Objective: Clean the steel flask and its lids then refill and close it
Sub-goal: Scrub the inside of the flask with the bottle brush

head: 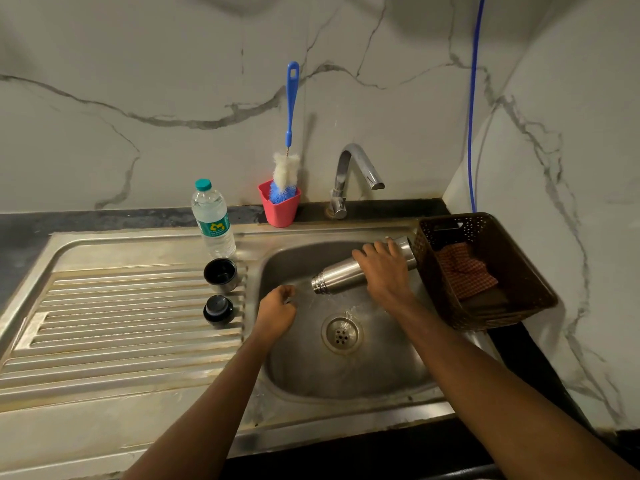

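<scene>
Silver steel flask [349,271]; black lids [220,273]; blue-handled brush [290,133] in pink cup [280,209]; brown basket [485,271], red checked cloth [464,270]; grey-veined white marble wall [138,98].

Your right hand [384,271] holds the steel flask [346,271] tipped over the sink [346,379]. Water pours out. Your left hand [277,311] waits beside it, fingers curled.
</scene>
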